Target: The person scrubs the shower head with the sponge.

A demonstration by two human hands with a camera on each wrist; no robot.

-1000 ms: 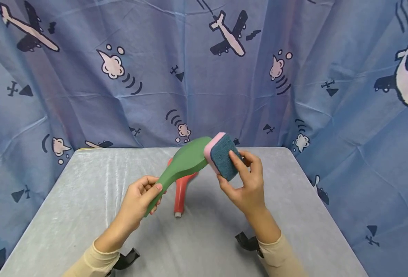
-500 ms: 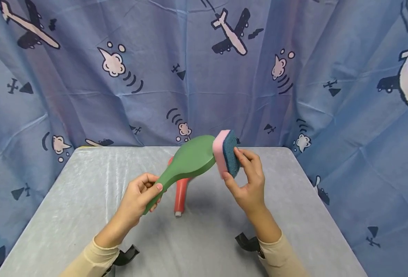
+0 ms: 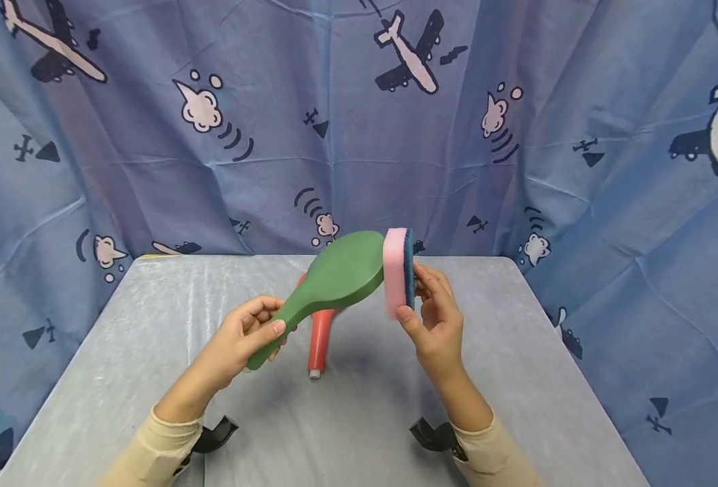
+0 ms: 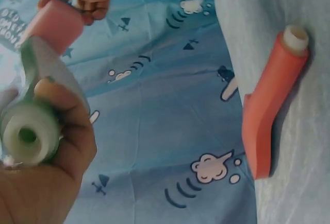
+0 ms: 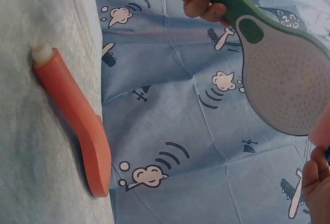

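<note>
A green shower head [image 3: 346, 267] is held up over the table, its handle gripped by my left hand [image 3: 245, 338]. The right wrist view shows its grey nozzle face [image 5: 286, 80] dotted with small holes. My right hand [image 3: 440, 325] pinches a sponge [image 3: 396, 270], pink on one side and blue on the other, between thumb and fingers. The pink side is right at the shower head's rim. Below, a red shower head [image 3: 319, 341] lies on the table, partly hidden behind the green one in the head view.
The grey cloth-covered table [image 3: 121, 352] spreads under both hands. A blue curtain [image 3: 261, 122] printed with planes hangs behind it and along the sides. Black straps [image 3: 212, 436] show at both wrists.
The sponge has turned so its pink side faces the green shower head's rim, shifting slightly right from the earlier overlap. The shower head has risen a little, its head moving right.
</note>
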